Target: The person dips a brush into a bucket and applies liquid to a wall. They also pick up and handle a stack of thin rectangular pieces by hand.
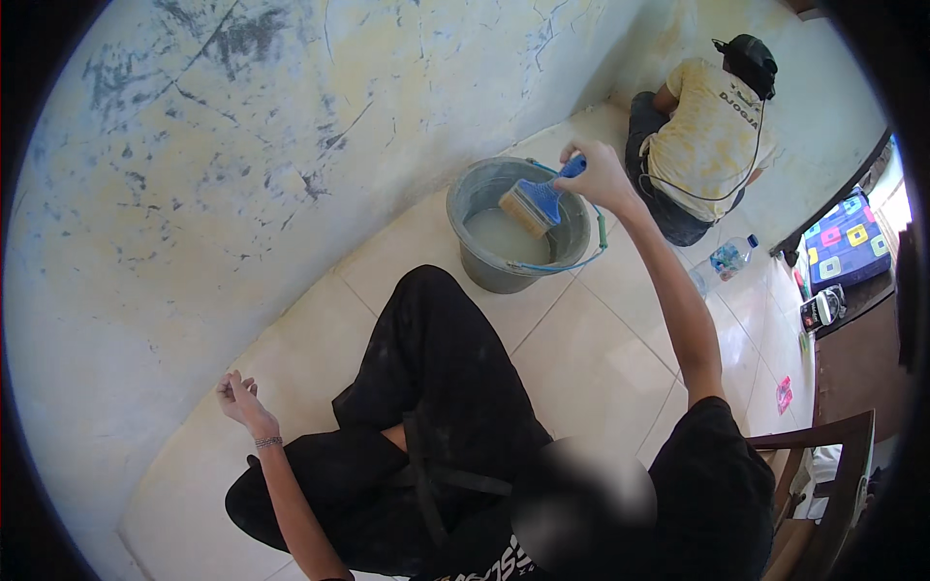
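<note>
My right hand [601,176] grips a wide paintbrush [542,200] by its blue handle. Its pale bristles point down and to the left, over the mouth of a grey bucket [509,281]. Cloudy whitish liquid [504,237] lies in the bucket, and the brush hides part of it; I cannot tell whether the bristles touch it. A blue wire handle with a green grip hangs down at the bucket's right side. Off to the left, by the foot of the wall, my left hand [248,405] is loosely curled and empty, its fingers slightly apart, with a bracelet at the wrist.
A scuffed wall [291,145] with yellowish and dark patches runs along the left. Another person [712,136] crouches at the far right corner. Beyond the bucket lies a clear plastic bottle [731,257] on the tiled floor [601,339]. A wooden chair [852,436] stands at the right.
</note>
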`<state>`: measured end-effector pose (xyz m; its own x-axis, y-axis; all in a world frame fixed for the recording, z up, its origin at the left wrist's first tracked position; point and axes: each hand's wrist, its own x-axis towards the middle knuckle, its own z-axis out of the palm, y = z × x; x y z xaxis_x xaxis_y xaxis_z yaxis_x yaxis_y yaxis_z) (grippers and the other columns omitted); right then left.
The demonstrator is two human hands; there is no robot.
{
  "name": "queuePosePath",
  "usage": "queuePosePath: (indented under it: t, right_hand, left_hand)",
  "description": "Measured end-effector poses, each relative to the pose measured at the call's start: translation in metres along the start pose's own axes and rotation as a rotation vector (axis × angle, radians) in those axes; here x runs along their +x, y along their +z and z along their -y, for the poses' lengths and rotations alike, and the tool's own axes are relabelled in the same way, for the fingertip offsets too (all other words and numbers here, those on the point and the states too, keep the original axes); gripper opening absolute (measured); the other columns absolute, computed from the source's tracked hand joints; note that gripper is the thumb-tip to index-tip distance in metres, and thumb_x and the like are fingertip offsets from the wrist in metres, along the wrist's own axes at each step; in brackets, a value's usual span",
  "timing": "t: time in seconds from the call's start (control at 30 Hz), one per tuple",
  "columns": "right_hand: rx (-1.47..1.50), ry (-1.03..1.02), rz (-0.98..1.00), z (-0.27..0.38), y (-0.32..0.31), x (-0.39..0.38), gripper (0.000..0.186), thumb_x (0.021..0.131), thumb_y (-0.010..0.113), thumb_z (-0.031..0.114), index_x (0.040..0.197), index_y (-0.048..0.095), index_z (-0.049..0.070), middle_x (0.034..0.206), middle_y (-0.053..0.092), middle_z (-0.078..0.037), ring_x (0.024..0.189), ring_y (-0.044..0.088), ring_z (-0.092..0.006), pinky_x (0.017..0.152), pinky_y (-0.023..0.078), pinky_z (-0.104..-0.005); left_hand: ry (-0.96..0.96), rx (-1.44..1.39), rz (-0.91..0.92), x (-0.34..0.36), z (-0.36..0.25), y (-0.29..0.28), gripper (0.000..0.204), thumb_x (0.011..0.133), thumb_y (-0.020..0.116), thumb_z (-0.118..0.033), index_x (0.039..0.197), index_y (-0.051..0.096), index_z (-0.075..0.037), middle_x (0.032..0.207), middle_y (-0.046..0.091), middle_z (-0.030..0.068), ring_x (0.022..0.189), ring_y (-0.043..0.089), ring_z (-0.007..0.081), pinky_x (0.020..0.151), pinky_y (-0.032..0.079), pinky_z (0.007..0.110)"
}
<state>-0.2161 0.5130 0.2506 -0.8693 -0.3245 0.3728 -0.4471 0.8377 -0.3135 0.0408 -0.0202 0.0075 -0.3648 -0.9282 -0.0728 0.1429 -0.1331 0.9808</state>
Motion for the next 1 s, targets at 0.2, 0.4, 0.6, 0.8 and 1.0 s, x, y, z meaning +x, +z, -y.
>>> queuePosePath:
  t: [0.2, 0.4, 0.6, 0.8, 1.0]
  right_hand:
    - [0.19, 0.084, -0.161, -0.03, 0.044, 0.018, 0.028, 0.069, 0.08, 0.02, 0.085, 0.069, 0.001, 0.074, 0.068, -0.013, 0.069, 0.066, -0.0214, 0.069, 0.052, -0.0334]
    - [0.246, 0.2, 0.054, -0.042, 0.075, 0.028, 0.029, 0.077, 0.079, 0.024, 0.081, 0.069, -0.003, 0.074, 0.069, -0.011, 0.069, 0.066, -0.0178, 0.066, 0.052, -0.0335]
    - [0.252, 0.245, 0.111, -0.074, 0.11, 0.036, 0.026, 0.08, 0.077, 0.02, 0.08, 0.068, -0.004, 0.074, 0.069, -0.01, 0.07, 0.067, -0.0161, 0.064, 0.052, -0.0335]
    - [0.147, 0.179, 0.062, -0.062, 0.115, 0.035, 0.035, 0.076, 0.079, 0.027, 0.079, 0.065, -0.005, 0.075, 0.066, -0.019, 0.068, 0.064, -0.0268, 0.065, 0.049, -0.0388]
    - [0.134, 0.171, 0.078, -0.055, 0.12, 0.029, 0.038, 0.074, 0.079, 0.029, 0.08, 0.064, -0.005, 0.078, 0.065, -0.024, 0.072, 0.062, -0.035, 0.069, 0.048, -0.0423]
  left_hand:
    - [-0.007, -0.005, 0.007, 0.001, 0.005, 0.003, 0.015, 0.09, 0.064, -0.016, 0.099, 0.054, -0.01, 0.094, 0.057, 0.0009, 0.072, 0.056, 0.011, 0.068, 0.044, 0.027]
    - [0.002, 0.015, -0.004, 0.004, 0.007, 0.003, 0.017, 0.088, 0.067, -0.02, 0.097, 0.054, -0.012, 0.092, 0.058, 0.0006, 0.072, 0.056, 0.0124, 0.069, 0.044, 0.029]
    - [-0.021, 0.045, 0.019, 0.0, 0.01, 0.007, 0.018, 0.088, 0.067, -0.02, 0.097, 0.054, -0.011, 0.092, 0.058, 0.0004, 0.073, 0.056, 0.0122, 0.069, 0.044, 0.029]
    - [-0.014, 0.045, 0.017, 0.004, 0.008, 0.004, 0.018, 0.088, 0.067, -0.02, 0.097, 0.054, -0.011, 0.091, 0.057, 0.0005, 0.074, 0.056, 0.0122, 0.069, 0.043, 0.029]
    - [-0.015, 0.065, 0.023, 0.0, 0.006, 0.006, 0.018, 0.089, 0.066, -0.021, 0.098, 0.054, -0.011, 0.092, 0.057, 0.0006, 0.075, 0.056, 0.0123, 0.07, 0.043, 0.029]
